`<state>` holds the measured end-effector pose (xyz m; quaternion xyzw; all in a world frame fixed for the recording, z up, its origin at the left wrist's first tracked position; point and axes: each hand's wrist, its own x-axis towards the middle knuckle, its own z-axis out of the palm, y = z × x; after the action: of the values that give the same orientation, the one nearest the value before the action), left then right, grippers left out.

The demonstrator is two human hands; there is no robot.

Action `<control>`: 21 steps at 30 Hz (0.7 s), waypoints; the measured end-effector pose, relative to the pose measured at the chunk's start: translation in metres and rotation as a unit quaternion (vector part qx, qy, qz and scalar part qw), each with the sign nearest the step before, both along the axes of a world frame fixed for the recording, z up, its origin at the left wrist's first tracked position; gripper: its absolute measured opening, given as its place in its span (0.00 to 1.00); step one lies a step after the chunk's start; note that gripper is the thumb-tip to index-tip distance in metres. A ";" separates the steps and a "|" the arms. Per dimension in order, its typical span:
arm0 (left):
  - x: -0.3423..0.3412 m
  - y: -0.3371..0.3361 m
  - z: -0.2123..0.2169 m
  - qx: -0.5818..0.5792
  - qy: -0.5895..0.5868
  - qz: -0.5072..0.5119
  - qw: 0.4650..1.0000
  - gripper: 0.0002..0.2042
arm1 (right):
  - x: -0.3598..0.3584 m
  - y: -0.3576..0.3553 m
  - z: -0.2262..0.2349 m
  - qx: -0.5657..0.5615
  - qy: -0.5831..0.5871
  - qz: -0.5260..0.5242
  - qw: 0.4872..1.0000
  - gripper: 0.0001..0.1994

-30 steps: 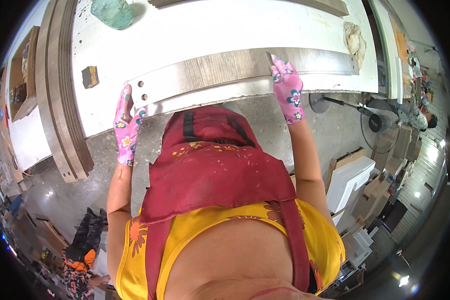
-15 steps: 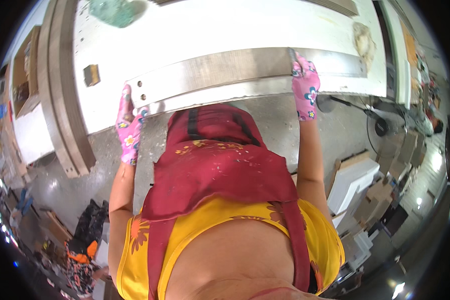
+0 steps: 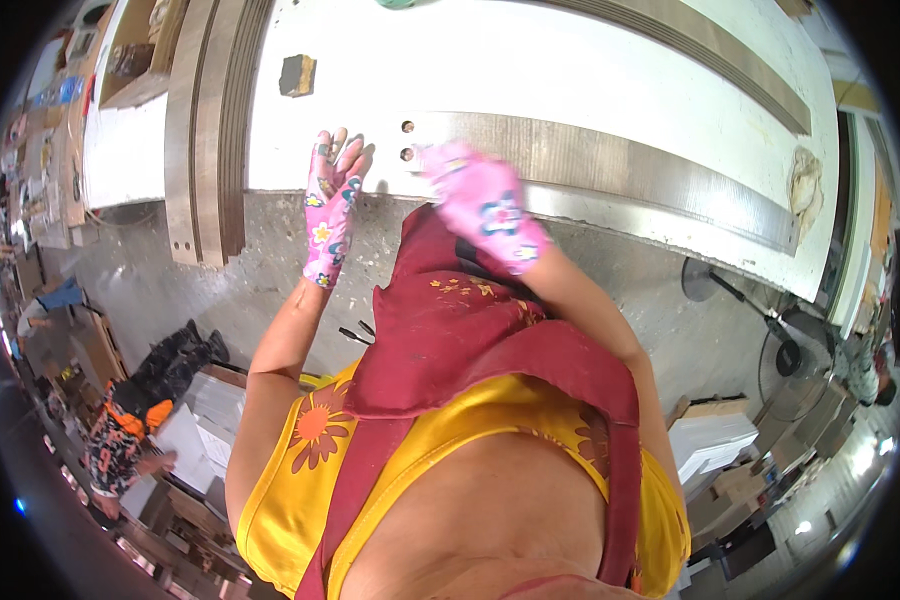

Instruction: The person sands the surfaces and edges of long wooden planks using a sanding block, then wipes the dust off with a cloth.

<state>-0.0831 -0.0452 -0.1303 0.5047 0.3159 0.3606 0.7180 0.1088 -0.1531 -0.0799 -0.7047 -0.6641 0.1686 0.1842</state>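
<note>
A long, flat brushed-metal strip [image 3: 610, 165] lies along the near edge of a white tabletop [image 3: 450, 60], with two round holes at its left end. My right hand [image 3: 485, 205], in a pink flowered glove, is over the strip close to those holes. Motion smears its fingers, so whether anything is under them is hidden. Left of the strip's end, apart from it, my left hand [image 3: 332, 205] rests at the table edge in a matching glove. Its fingers are spread and nothing is in them.
A small dark-and-tan block [image 3: 297, 75] sits on the table. Stacked metal strips [image 3: 205, 130] overhang the edge at left, and more strips [image 3: 720, 60] lie at far right. A crumpled pale cloth [image 3: 806, 190] lies at the right end. Another person [image 3: 120, 440] is behind at lower left.
My right hand has swept left along the strip to its holed end. My left hand has come off that end. The whole view has shifted, moving the table contents rightward.
</note>
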 end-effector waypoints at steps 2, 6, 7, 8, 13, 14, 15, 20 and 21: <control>-0.012 -0.004 0.001 -0.010 0.065 0.019 0.998 0.35 | 0.031 -0.011 0.003 -0.052 0.053 -0.156 0.985 0.20; -0.017 -0.004 -0.011 -0.022 0.072 0.021 0.997 0.32 | 0.009 0.007 -0.013 -0.007 -0.073 -0.052 0.996 0.16; -0.013 -0.005 -0.011 -0.028 0.076 0.020 0.997 0.32 | -0.006 0.014 -0.010 -0.011 -0.077 0.002 0.997 0.18; -0.008 -0.006 -0.008 -0.031 0.059 0.027 0.997 0.30 | -0.020 0.022 -0.008 -0.013 -0.079 0.054 0.995 0.19; 0.000 -0.004 0.014 0.001 0.174 0.048 0.984 0.26 | -0.046 0.026 -0.017 0.171 0.028 -0.022 0.985 0.19; 0.000 -0.005 0.013 0.039 0.168 0.064 0.983 0.26 | -0.029 0.024 -0.013 0.099 0.005 -0.034 0.995 0.19; -0.001 -0.004 0.010 0.078 0.159 0.084 0.980 0.26 | -0.012 0.023 -0.010 0.028 -0.013 -0.044 0.999 0.18; 0.010 -0.009 0.042 0.285 0.182 0.048 0.940 0.26 | 0.099 -0.057 -0.034 -0.080 -0.113 -0.175 0.975 0.19; 0.019 -0.014 0.059 0.280 0.157 0.049 0.946 0.25 | 0.135 -0.092 -0.019 -0.102 -0.116 -0.229 0.961 0.20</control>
<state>-0.0638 -0.0591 -0.0709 0.7194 0.3350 0.3852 0.4711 0.2435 -0.2453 -0.0988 -0.8680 -0.4807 0.1057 0.0663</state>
